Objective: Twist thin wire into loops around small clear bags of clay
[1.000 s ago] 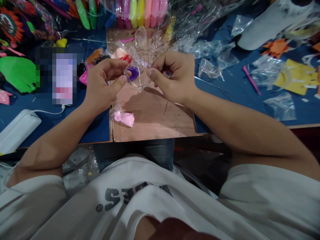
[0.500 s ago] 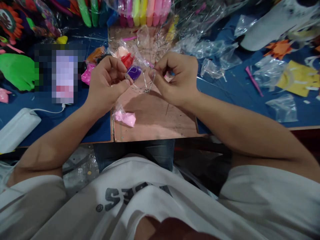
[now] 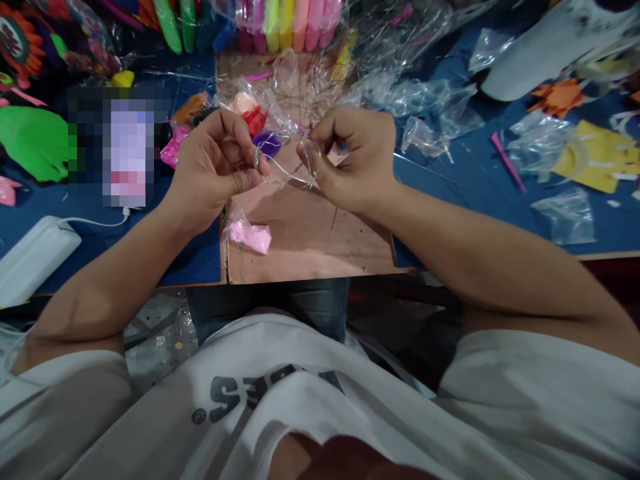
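Observation:
A thin silvery wire (image 3: pixel 287 177), bent and twisted into loops, spans the gap between my hands above the wooden board (image 3: pixel 310 247). My left hand (image 3: pixel 213 170) pinches one end of it between thumb and fingers. At the other side my right hand (image 3: pixel 353 157) grips the wire with thumb and curled forefinger; the exact hold is partly hidden. Just behind the wire lie a purple packet (image 3: pixel 270 143) and a red piece (image 3: pixel 255 120). A pink packet in clear wrap (image 3: pixel 250 235) rests on the board nearer to me.
To the left are a blurred-out phone (image 3: pixel 129 153), a white power bank (image 3: pixel 37 260) and a green piece (image 3: pixel 37 143). Coloured clay sticks (image 3: pixel 285 27) line the back. Clear plastic bags (image 3: pixel 425 100), a yellow piece (image 3: pixel 590 157) and a pink tool (image 3: pixel 507 162) lie to the right.
The wire loops have shifted and turned between my hands, with a loop now nearer my right thumb. My left fingers have moved slightly; my right hand stays almost in place.

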A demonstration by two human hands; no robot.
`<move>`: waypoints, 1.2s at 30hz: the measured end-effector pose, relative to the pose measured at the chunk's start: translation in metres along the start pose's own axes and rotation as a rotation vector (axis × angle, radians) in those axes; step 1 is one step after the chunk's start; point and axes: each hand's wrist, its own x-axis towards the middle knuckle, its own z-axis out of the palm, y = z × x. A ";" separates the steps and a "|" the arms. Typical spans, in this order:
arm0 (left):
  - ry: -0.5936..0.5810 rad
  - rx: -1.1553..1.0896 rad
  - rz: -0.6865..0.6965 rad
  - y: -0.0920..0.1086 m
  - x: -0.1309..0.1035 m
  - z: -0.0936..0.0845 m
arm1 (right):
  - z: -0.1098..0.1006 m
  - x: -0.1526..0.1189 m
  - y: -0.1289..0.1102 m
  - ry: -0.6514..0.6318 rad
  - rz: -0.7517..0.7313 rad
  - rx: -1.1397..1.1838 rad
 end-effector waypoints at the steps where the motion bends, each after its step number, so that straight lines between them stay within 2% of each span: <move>1: -0.001 0.013 0.007 0.000 0.000 0.000 | 0.000 0.001 0.000 0.012 -0.011 0.005; 5: 0.006 0.045 0.074 -0.007 0.001 -0.003 | 0.000 0.002 0.000 0.012 -0.044 0.035; 10: 0.083 0.119 0.139 -0.007 0.000 -0.002 | 0.000 0.002 -0.002 0.025 -0.040 0.024; 17: 0.149 0.395 0.101 0.011 -0.009 0.003 | -0.001 -0.001 -0.002 -0.017 0.024 -0.044; 24: 0.160 0.411 0.098 0.012 -0.019 0.007 | -0.003 -0.004 -0.006 -0.039 0.064 -0.077; 29: 0.189 0.470 0.116 0.012 -0.020 0.007 | 0.000 -0.004 -0.027 0.094 -0.029 -0.130; 32: 0.192 0.507 0.142 0.012 -0.017 0.008 | 0.000 -0.004 -0.040 0.123 -0.073 -0.157; 36: 0.161 0.534 0.252 -0.002 -0.007 0.003 | 0.000 -0.003 -0.044 0.155 -0.129 -0.133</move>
